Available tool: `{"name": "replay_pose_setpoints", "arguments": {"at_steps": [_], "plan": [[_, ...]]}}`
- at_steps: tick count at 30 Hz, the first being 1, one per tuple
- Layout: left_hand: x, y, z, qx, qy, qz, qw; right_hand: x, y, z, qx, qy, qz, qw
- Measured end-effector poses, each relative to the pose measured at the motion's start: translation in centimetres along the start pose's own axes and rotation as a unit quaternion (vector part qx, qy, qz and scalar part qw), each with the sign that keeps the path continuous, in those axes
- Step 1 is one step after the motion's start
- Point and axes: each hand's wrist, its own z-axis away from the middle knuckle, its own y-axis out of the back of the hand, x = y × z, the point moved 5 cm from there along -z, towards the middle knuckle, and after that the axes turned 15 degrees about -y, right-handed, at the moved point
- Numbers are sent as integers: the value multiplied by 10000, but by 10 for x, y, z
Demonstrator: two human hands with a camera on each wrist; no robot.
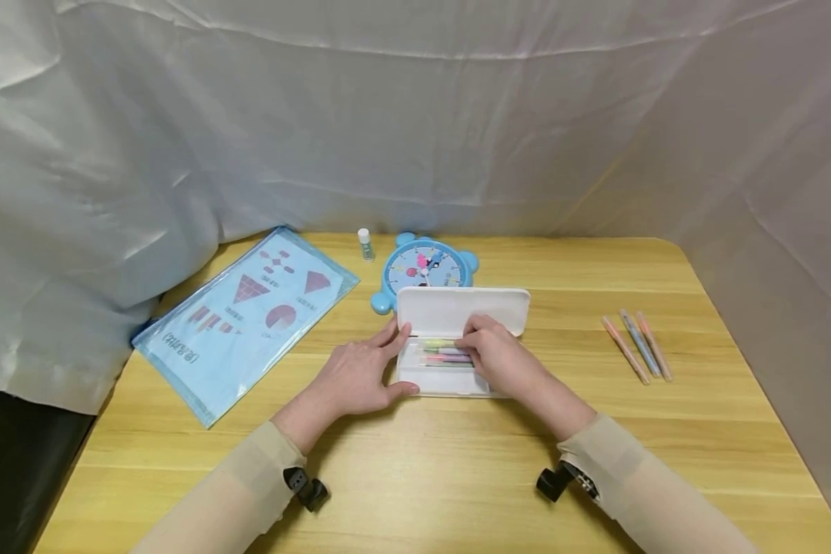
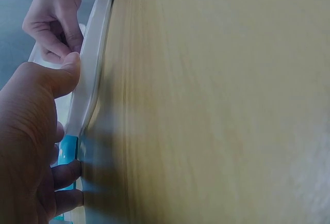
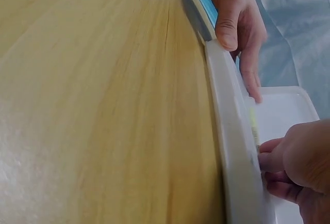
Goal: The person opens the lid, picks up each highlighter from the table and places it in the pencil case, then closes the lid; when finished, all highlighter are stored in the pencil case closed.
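Several pens [image 1: 446, 358], in white case [image 1: 450, 382], right hand [image 1: 504, 358] pinching at right ends

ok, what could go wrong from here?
1. The pens in the white case could get jostled: the right hand has its curled fingers at their ends.
2. The raised lid might drop onto that hand, which is reaching in front of it.
3. The three loose pens on the table might roll; nothing visible braces them.
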Motion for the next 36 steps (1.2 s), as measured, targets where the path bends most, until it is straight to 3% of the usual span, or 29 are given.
{"name": "replay_pose_setpoints", "arguments": {"at_steps": [11,23,28,36], "plan": [[0,0,0,-53,49,38,10000,7,7,2,-13,-80,-512,9987],[1,1,0,-29,84,-75,9999,34,50,19,258,-29,-1333,9907],[3,2,0,-106,181,-265,9994,55,69,32,536,-257,-1394,9884],[7,6,0,-77,214,-459,9987,81,102,57,1192,-519,-907,9874]]}}
